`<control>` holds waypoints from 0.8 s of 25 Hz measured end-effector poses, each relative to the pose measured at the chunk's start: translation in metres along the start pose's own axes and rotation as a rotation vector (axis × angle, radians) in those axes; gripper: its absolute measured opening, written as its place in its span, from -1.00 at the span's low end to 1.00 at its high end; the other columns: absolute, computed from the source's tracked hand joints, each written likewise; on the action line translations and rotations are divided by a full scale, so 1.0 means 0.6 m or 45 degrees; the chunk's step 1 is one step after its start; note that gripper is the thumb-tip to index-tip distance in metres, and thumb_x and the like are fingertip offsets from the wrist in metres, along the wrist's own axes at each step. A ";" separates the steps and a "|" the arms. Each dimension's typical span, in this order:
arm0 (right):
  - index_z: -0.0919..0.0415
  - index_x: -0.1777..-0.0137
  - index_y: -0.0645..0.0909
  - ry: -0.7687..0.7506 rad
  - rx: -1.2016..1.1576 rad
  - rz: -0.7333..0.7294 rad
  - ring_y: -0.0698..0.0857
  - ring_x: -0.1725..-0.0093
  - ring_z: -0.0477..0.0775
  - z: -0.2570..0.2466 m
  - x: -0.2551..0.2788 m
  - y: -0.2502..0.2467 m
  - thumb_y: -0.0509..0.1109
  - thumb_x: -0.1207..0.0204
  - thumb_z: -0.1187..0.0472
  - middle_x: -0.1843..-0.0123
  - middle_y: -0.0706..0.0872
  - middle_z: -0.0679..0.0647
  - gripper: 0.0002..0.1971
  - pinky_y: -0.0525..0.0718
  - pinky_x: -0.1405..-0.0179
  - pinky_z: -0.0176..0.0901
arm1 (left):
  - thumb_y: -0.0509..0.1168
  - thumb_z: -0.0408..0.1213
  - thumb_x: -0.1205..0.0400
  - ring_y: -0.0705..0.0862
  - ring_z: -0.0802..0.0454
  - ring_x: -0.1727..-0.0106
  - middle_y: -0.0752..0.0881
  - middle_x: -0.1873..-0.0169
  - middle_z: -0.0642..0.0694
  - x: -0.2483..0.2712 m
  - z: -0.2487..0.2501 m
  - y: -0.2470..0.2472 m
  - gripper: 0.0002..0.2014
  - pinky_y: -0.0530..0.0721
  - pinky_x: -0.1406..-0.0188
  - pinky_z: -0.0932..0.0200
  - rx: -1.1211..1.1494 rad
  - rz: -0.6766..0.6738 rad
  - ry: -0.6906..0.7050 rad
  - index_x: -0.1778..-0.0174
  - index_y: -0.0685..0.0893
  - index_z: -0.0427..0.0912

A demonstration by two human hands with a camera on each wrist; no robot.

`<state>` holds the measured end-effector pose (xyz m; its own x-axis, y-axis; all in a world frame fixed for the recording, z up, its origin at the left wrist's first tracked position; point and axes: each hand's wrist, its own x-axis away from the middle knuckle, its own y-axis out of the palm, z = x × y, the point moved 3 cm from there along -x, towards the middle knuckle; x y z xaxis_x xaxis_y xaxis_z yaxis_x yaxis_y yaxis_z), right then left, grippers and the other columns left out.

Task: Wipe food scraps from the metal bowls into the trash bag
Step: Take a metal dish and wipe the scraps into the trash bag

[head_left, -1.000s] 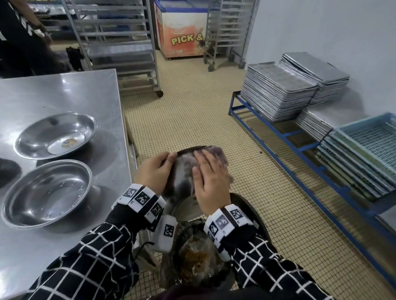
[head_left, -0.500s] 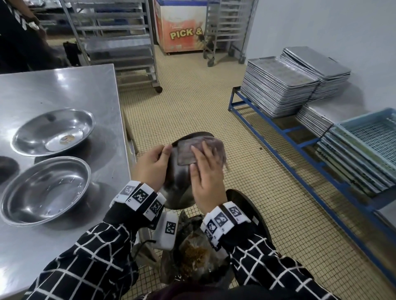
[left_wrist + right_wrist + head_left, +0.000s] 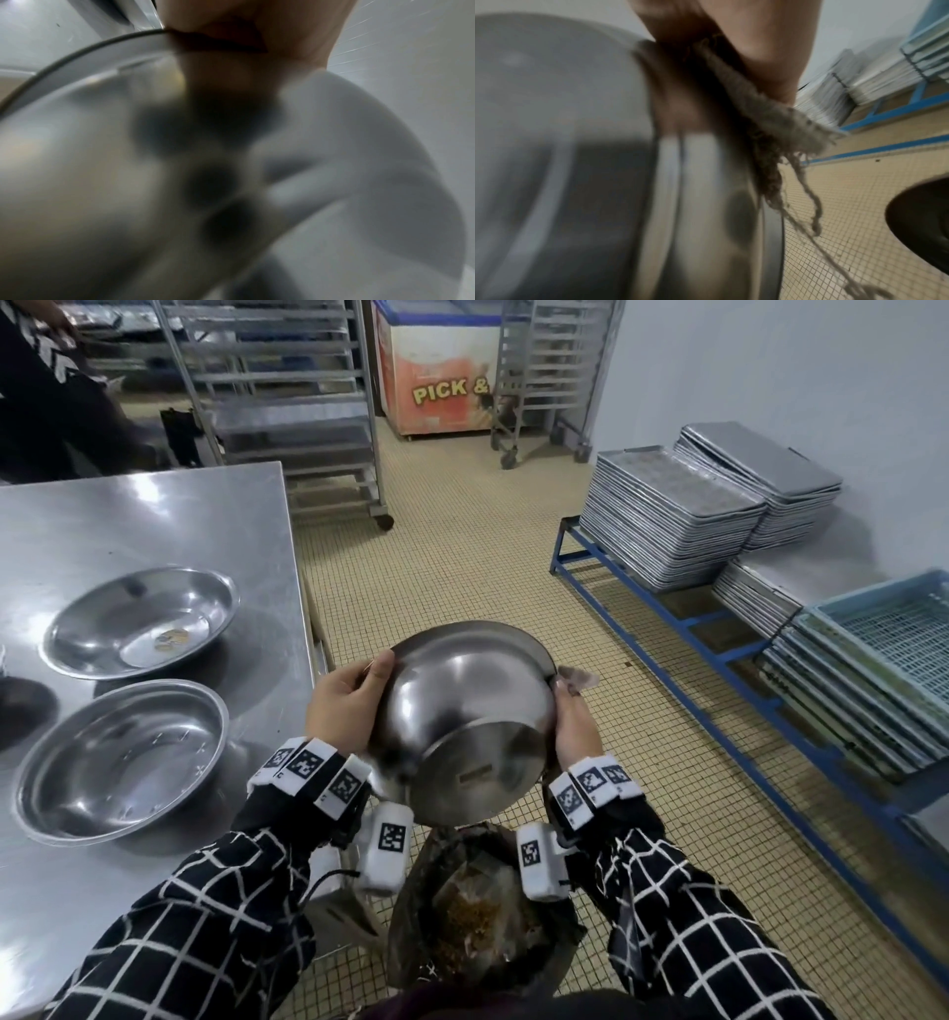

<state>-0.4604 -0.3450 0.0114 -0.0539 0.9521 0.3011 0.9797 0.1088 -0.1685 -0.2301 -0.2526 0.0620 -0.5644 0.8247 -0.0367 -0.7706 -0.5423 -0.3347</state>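
The held bowl (image 3: 464,716) shows only its underside to the head camera, so its inside is hidden. The left hand (image 3: 344,698) has its fingers behind the rim, out of sight. Of the rag (image 3: 577,681) only a scrap shows past the right hand (image 3: 575,729). Both wrist views are smeared with blur; the rag's (image 3: 777,121) frayed threads run off the bottom edge. The trash bag (image 3: 477,916) holds brownish matter, perhaps scraps. The worktop (image 3: 154,521) is cut at the left edge.

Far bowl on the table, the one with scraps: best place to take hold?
Take the far bowl by its thin rolled rim on the side nearest the table edge, coming from the right, thumb inside. It sits upright and open; the near bowl crowds its front side.
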 end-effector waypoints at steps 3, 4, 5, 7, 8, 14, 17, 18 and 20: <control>0.08 -0.36 0.50 -0.053 -0.012 0.008 0.60 -0.20 0.10 0.013 0.006 -0.017 0.14 -0.67 -0.11 -0.03 0.64 -0.10 -0.61 0.50 -0.25 -0.04 | 0.23 0.00 -0.66 0.70 0.09 0.25 0.77 0.30 -0.08 0.006 -0.007 -0.001 -0.73 0.62 0.26 0.36 0.069 -0.010 0.004 0.19 0.75 -0.02; 0.11 -0.36 0.50 -0.098 0.020 0.018 0.60 -0.20 0.09 0.012 0.007 -0.021 0.15 -0.67 -0.09 -0.09 0.66 -0.05 -0.60 0.49 -0.22 -0.10 | 0.22 -0.04 -0.68 0.68 0.22 0.29 0.74 0.31 -0.01 0.010 -0.009 -0.002 -0.77 0.55 0.32 0.49 0.059 -0.012 0.011 0.18 0.73 0.01; 0.14 -0.39 0.49 -0.146 0.074 0.034 0.59 -0.21 0.08 0.006 0.011 -0.024 0.15 -0.67 -0.09 -0.18 0.66 0.01 -0.58 0.47 -0.20 -0.15 | 0.21 -0.06 -0.69 0.66 0.34 0.31 0.72 0.29 0.06 0.013 -0.014 -0.001 -0.80 0.51 0.32 0.55 0.024 -0.023 0.016 0.14 0.70 0.02; 0.13 -0.44 0.46 -0.240 0.151 0.078 0.58 -0.23 0.04 -0.007 0.014 -0.029 0.15 -0.67 -0.06 -0.23 0.64 0.00 -0.56 0.42 -0.18 -0.22 | 0.19 -0.11 -0.70 0.66 0.29 0.15 0.70 0.18 0.07 0.012 -0.026 0.003 -0.87 0.54 0.08 0.38 -0.069 -0.054 0.057 0.01 0.64 0.02; 0.12 -0.41 0.49 -0.295 0.196 0.091 0.58 -0.21 0.03 -0.016 0.014 -0.028 0.16 -0.67 -0.04 -0.18 0.63 -0.02 -0.60 0.42 -0.16 -0.23 | 0.20 -0.14 -0.70 0.67 0.17 0.03 0.71 0.09 0.05 0.010 -0.032 0.005 -0.89 0.57 -0.04 0.22 -0.109 -0.086 0.087 -0.06 0.61 0.02; 0.24 -0.15 0.53 -0.807 1.025 0.016 0.48 -0.09 0.06 -0.075 0.033 0.015 0.14 -0.65 -0.03 -0.09 0.58 0.08 -0.66 0.42 -0.04 -0.17 | 0.25 -0.12 -0.67 0.66 0.16 0.04 0.71 0.05 0.09 0.032 -0.004 0.035 -0.80 0.61 0.09 0.29 -0.335 -0.348 0.235 -0.18 0.59 -0.01; 0.26 -0.25 0.50 -0.895 1.109 -0.037 0.40 -0.14 0.06 -0.076 0.054 0.046 0.12 -0.67 -0.02 -0.20 0.51 0.11 -0.63 0.43 -0.09 -0.15 | 0.23 -0.07 -0.68 0.61 0.04 0.22 0.67 0.30 0.04 0.035 0.012 0.041 -0.83 0.55 0.21 0.17 -0.529 -0.264 0.363 0.16 0.62 -0.04; 0.27 -0.24 0.51 -0.914 1.034 -0.028 0.41 -0.16 0.06 -0.076 0.061 0.051 0.13 -0.68 0.02 -0.23 0.49 0.13 -0.65 0.48 -0.16 -0.10 | 0.21 -0.04 -0.68 0.60 0.01 0.25 0.66 0.34 0.03 0.033 0.010 0.039 -0.77 0.54 0.22 0.12 -0.573 -0.239 0.348 0.22 0.61 -0.05; 0.28 -0.26 0.53 -0.993 0.837 -0.005 0.43 -0.24 0.06 -0.073 0.076 0.057 0.17 -0.67 0.11 -0.32 0.40 0.16 -0.70 0.52 -0.31 -0.01 | 0.17 0.01 -0.69 0.60 0.00 0.25 0.66 0.35 0.02 0.029 0.002 0.030 -0.71 0.53 0.25 0.09 -0.613 -0.155 0.253 0.24 0.62 -0.05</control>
<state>-0.4206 -0.3105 0.0604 -0.3980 0.8466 -0.3533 0.6918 0.0240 -0.7217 -0.2540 -0.2481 0.0566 -0.3767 0.9168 -0.1327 -0.5777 -0.3445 -0.7400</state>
